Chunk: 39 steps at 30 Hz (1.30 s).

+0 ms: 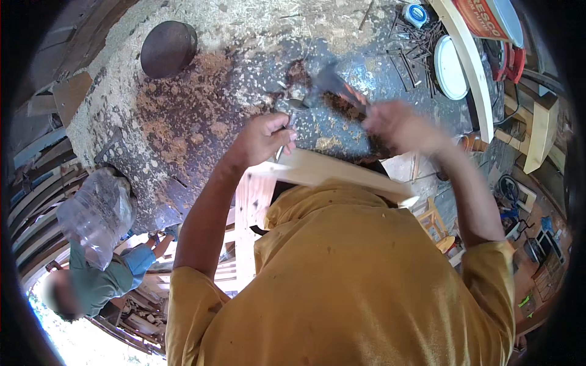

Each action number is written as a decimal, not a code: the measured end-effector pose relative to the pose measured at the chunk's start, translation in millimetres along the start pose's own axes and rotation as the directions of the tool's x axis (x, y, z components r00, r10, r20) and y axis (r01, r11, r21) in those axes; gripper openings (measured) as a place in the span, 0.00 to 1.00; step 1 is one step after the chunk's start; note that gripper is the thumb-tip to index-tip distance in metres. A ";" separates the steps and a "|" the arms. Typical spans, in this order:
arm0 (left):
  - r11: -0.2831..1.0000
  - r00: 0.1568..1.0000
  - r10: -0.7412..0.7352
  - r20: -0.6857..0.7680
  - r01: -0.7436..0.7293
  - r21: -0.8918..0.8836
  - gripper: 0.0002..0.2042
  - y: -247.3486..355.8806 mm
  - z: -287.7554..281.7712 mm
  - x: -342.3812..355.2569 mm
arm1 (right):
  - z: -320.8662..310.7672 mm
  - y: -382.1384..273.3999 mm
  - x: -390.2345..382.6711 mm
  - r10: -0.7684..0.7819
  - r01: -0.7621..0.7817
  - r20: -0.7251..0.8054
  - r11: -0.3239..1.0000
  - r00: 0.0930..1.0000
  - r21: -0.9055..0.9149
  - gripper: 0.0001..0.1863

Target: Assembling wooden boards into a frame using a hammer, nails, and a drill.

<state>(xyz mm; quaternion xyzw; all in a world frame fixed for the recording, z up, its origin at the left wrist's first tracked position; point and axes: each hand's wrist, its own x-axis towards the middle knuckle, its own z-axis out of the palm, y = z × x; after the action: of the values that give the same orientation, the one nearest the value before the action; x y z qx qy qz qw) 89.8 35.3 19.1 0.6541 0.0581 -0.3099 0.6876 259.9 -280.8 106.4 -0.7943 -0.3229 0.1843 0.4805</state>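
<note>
My left hand (262, 140) is closed on a slim metal tool (292, 116), held upright over the near end of a pale wooden board (336, 172) at the bench edge. My right hand (394, 125), blurred by motion, is wrapped round a hammer (342, 85), whose head is raised just to the right of the tool. Where exactly the tool's lower end rests is unclear. Another pinkish timber (253, 201) stands below the board, partly hidden by my shirt.
The stained bench (183, 134) carries a dark disc (168, 49), scattered nails (415, 61), a tape roll (415, 15) and tubs with lids (452, 67). A curved plank (470, 73) lies along its right. Another person (104, 280) is at the lower left beside a plastic bag (94, 216).
</note>
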 end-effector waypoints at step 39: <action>0.988 0.924 0.135 -0.357 -0.151 -0.017 0.11 -21.1 -15.5 -32.7 | 60.4 -54.6 78.0 0.674 -0.655 0.033 0.703 0.738 0.278 0.21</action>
<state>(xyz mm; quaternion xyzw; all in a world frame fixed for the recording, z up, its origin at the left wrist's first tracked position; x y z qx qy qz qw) 58.1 62.2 14.6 0.6865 0.1403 -0.1343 0.7008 261.6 -170.0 127.5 -0.7895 0.0309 0.3589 0.4969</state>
